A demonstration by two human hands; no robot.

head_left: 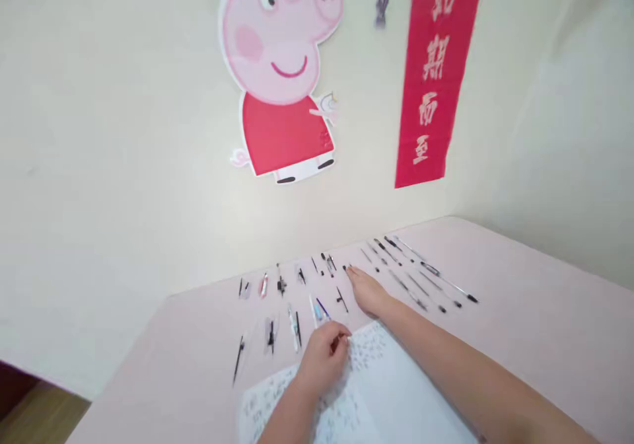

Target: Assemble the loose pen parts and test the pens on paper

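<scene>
My left hand [324, 355] rests at the top edge of a white paper sheet [376, 398] covered in scribbles, its fingers curled as if pinching something too small to make out. My right hand [366, 291] reaches forward over the pink table [520, 325], fingers together and stretched out, fingertips by a small dark pen part [345, 268]. Several pens and pen parts lie in rows across the table: a blue pen [321, 309] just ahead of the left hand, a black piece [341, 298] beside the right hand, and long pens [436, 275] to the right.
More pen pieces lie at the left [267, 285], with a black pen [238, 358] nearer the table's left edge. The table meets a cream wall bearing a cartoon pig sticker [282, 67] and a red banner [436, 74]. Wooden floor [34, 417] shows at lower left.
</scene>
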